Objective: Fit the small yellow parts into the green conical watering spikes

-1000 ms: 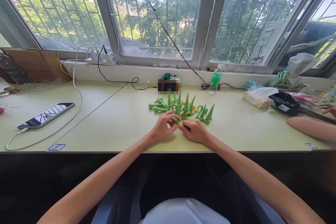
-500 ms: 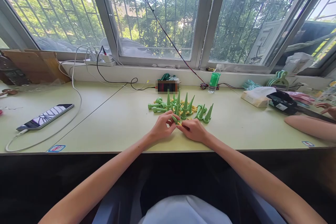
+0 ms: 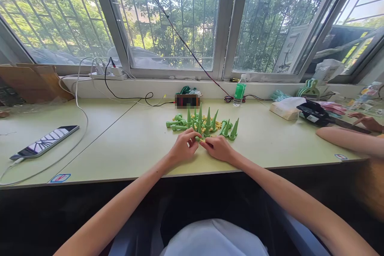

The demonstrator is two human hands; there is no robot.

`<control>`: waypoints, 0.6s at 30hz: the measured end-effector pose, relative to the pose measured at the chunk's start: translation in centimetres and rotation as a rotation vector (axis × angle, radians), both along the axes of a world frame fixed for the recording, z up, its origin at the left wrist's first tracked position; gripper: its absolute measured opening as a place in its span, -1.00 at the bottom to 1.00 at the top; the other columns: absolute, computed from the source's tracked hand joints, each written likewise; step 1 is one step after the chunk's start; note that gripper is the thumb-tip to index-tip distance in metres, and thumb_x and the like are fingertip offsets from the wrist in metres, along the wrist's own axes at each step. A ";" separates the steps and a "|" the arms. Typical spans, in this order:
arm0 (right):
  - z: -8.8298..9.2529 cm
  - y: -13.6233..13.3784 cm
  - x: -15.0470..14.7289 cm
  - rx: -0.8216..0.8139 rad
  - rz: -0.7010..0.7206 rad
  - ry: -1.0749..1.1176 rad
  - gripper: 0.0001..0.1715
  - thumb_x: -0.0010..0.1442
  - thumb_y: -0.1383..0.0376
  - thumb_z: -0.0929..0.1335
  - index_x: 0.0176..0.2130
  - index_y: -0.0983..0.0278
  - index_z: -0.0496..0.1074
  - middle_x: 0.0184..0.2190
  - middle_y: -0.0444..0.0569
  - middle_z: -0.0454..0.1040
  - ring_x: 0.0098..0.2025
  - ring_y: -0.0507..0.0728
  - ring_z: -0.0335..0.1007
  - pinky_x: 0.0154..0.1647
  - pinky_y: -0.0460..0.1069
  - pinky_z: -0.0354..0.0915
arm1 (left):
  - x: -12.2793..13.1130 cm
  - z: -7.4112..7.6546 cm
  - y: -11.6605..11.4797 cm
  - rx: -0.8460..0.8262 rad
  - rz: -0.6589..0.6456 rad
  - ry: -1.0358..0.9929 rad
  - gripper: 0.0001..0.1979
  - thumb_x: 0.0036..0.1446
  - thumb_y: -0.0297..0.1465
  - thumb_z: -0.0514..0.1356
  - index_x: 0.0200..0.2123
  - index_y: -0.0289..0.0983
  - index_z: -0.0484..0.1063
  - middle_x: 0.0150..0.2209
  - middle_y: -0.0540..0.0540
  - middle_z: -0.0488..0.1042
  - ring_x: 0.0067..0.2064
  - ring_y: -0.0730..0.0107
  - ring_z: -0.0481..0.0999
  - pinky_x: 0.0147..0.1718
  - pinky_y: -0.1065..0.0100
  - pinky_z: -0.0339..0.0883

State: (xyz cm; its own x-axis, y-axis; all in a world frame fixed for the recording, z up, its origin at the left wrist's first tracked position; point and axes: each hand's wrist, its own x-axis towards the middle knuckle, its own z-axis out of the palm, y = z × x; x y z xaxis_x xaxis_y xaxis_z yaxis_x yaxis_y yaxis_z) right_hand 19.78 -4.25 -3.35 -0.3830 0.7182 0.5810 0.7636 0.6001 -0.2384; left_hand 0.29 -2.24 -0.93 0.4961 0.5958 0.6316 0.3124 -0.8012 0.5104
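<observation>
In the head view I see the person's left hand (image 3: 183, 146) curled, thumb and fingertips pinching a small green plastic piece (image 3: 197, 139), while the right hand (image 3: 220, 147), fingers bent closed, seems to grip a tiny yellow bit (image 3: 203, 141) beside it, just in front of upright green plastic cones (image 3: 208, 123). A slipping pinch could drop the bit, I think, or a knuckle topple the nearest cone. The smooth, pale yellow-green tabletop (image 3: 120, 148) runs beneath wide, metal-framed windows (image 3: 172, 24).
</observation>
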 end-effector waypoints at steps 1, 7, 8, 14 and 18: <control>0.0 0.0 0.0 -0.001 -0.007 -0.002 -0.44 0.40 0.11 0.23 -0.57 0.29 0.33 -0.66 -0.11 0.33 -0.59 -0.01 0.16 -0.47 -0.06 -0.07 | -0.1 -0.1 0.1 0.017 -0.001 0.018 -0.78 0.05 -0.58 0.12 -0.24 -0.27 0.48 -0.37 -0.02 0.36 -0.46 0.54 0.36 -0.48 0.45 0.34; 0.3 -0.3 0.1 -0.034 0.012 0.006 -0.48 0.36 0.15 0.27 -0.59 0.28 0.31 -0.66 -0.12 0.33 -0.59 -0.01 0.17 -0.47 -0.07 -0.06 | -0.5 -0.5 0.1 0.182 0.049 0.198 -0.84 0.12 -0.49 0.14 -0.22 -0.26 0.46 -0.43 0.00 0.33 -0.50 0.50 0.29 -0.46 0.39 0.24; 0.3 -0.5 0.1 -0.039 0.023 0.008 -0.50 0.35 0.16 0.28 -0.59 0.28 0.31 -0.66 -0.12 0.33 -0.59 -0.02 0.17 -0.47 -0.07 -0.05 | -0.6 -0.5 0.1 0.208 0.059 0.224 -0.85 0.13 -0.49 0.13 -0.23 -0.26 0.46 -0.43 -0.01 0.34 -0.50 0.49 0.29 -0.46 0.39 0.21; 0.6 -0.9 0.1 -0.057 0.078 0.024 -0.56 0.28 0.19 0.33 -0.59 0.28 0.31 -0.65 -0.13 0.35 -0.58 -0.02 0.20 -0.46 -0.08 -0.02 | -1.3 -0.5 0.1 0.336 0.078 0.266 -0.91 0.19 -0.44 0.12 -0.29 -0.24 0.44 -0.47 0.00 0.37 -0.50 0.48 0.29 -0.47 0.39 0.13; 0.6 -0.9 0.1 -0.078 0.114 0.024 -0.57 0.28 0.19 0.34 -0.58 0.29 0.33 -0.65 -0.14 0.36 -0.57 -0.03 0.19 -0.45 -0.08 0.00 | -2.1 -0.5 0.1 0.408 0.120 0.236 -0.82 0.20 -0.42 0.13 -0.47 -0.24 0.30 -0.56 0.05 0.28 -0.55 0.51 0.19 -0.52 0.39 0.03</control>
State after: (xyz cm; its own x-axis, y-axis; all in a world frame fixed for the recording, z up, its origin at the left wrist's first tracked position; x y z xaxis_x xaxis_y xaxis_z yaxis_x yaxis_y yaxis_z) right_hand 19.90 -5.16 -2.74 -0.4514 0.7143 0.5348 0.6853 0.6614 -0.3049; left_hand -1.76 -2.11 -1.45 0.5968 0.3851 0.7040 0.4844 -0.8723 0.0665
